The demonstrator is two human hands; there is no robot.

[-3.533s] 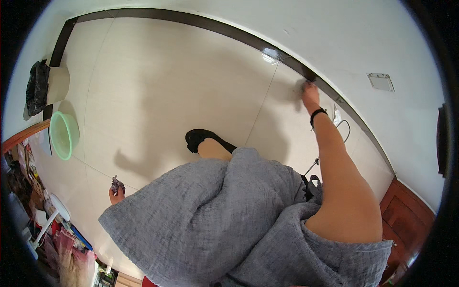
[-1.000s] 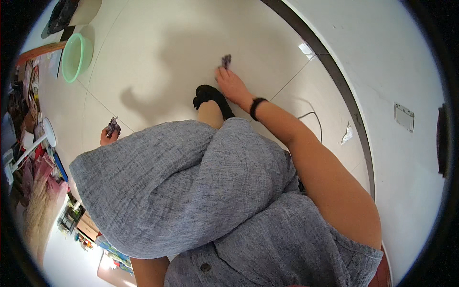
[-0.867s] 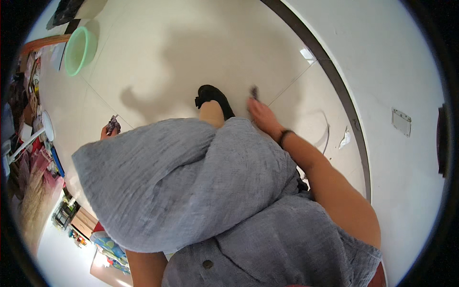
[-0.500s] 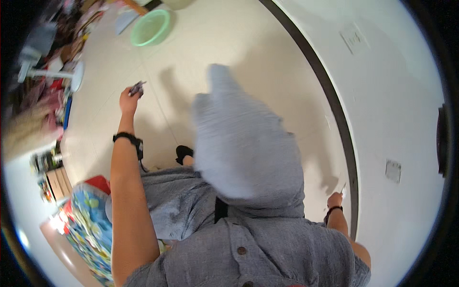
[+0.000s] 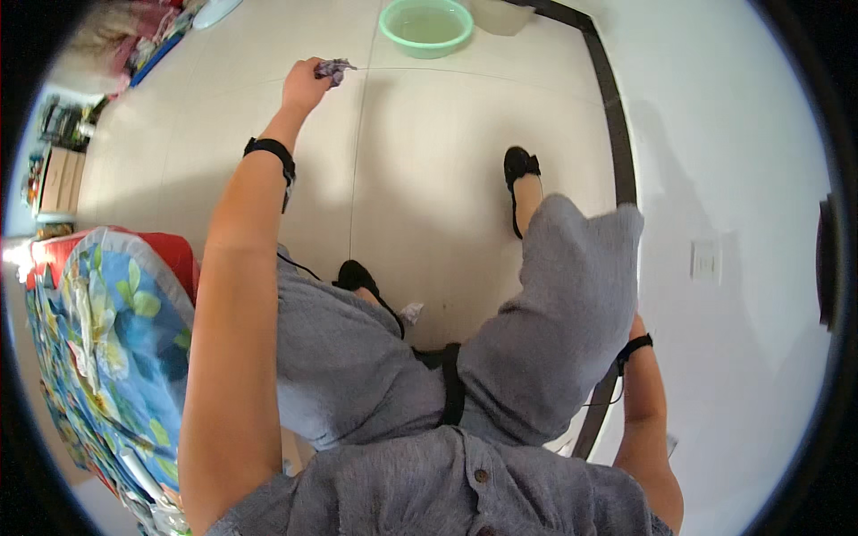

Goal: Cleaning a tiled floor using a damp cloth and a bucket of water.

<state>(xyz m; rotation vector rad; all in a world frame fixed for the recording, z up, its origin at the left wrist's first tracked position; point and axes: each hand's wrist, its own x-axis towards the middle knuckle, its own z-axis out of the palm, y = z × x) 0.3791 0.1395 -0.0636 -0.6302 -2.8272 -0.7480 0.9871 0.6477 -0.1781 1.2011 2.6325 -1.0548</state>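
My left hand (image 5: pixel 307 87) is stretched out over the tiled floor at the upper left, closed on a crumpled purple-grey cloth (image 5: pixel 334 71). The cloth bunches out past the fingertips. Down at the right, my right hand (image 5: pixel 636 327) is mostly hidden behind my raised trouser knee, beside the white wall. Its fingers and anything in them are out of sight. Both wrists wear black straps.
A light green basin (image 5: pixel 427 50) stands on the floor ahead, with a pale container (image 5: pixel 502 18) beside it. Crumpled white paper (image 5: pixel 411 313) lies near my left shoe. A flowered blue cover (image 5: pixel 134 313) is close on the left. The wall carries a switch plate (image 5: pixel 705 261).
My view has swung left, and the basin now shows farther right. My raised right leg has stepped out and its shoe shows. The right hand, earlier holding something small and pale, is now mostly covered.
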